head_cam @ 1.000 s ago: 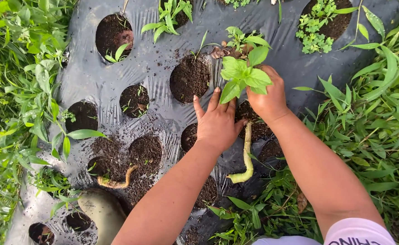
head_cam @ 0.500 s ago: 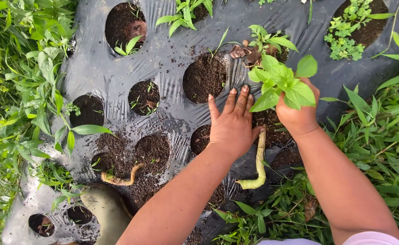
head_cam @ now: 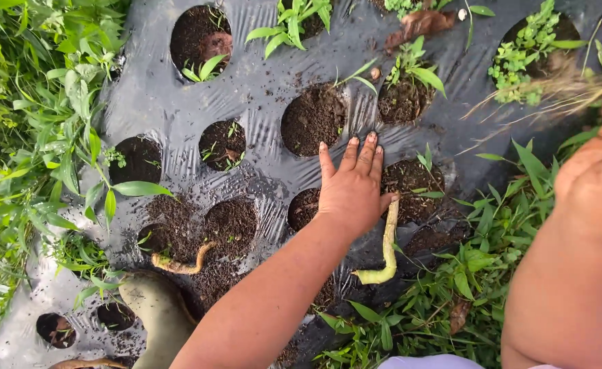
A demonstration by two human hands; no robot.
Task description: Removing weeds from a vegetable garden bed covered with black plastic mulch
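weeding status, judged from how the bed lies: partway done. left hand (head_cam: 351,191) is flat and open, fingers spread, pressing the black plastic mulch sheet (head_cam: 178,109) down between holes, gripping nothing. right hand (head_cam: 596,179) is raised at the right edge, close to the camera and blurred; a pulled weed (head_cam: 554,89) with pale stringy roots fans out just above it, but the fingers are out of sight, so i can't tell if it's clenched on the stem or not. the weed is off the ground, out over the right side of the sheet toward the grass border (head_cam: 492,273). the hole just right of the left hand (head_cam: 410,184) shows loose dark soil with a few small green sprouts at its rim, so mostly cleared there. centre hole (head_cam: 312,119) above the fingertips is bare soil, looks done. hole up and right of it (head_cam: 402,99) holds a small leafy plant. top right hole (head_cam: 530,48) is crowded with small round-leaf weeds, not done. top left hole (head_cam: 198,37) has soil, a reddish lump and a grass-like sprout. top centre hole carries a broad-leaf seedling (head_cam: 288,24). small holes at left (head_cam: 222,145) have tiny sprouts. loose soil is scattered over the sheet at lower left. a pale thick root (head_cam: 386,246) lies on the sheet touching the left hand's thumb side; a brownish root piece (head_cam: 178,263) lies at lower left. my read: several holes left to do.
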